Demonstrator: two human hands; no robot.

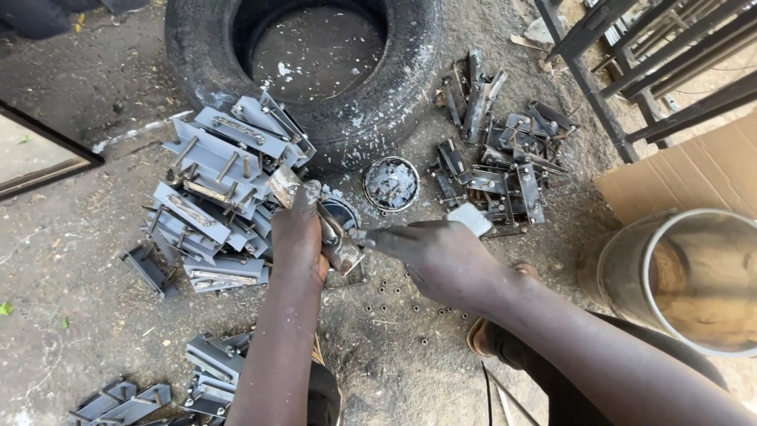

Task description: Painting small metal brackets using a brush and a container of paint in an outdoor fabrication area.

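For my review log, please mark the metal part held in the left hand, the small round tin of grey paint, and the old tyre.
metal part (339,241), head view, on its middle below the fingers.
round tin (391,184), head view, on the paint-smeared centre.
tyre (394,95), head view, on the right sidewall.

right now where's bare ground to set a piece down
Bare dirt lies left of the grey painted bracket pile, below the mirror frame. Crowded: between the tyre, round tin and dark bracket pile; small nuts dot the ground by the hands.
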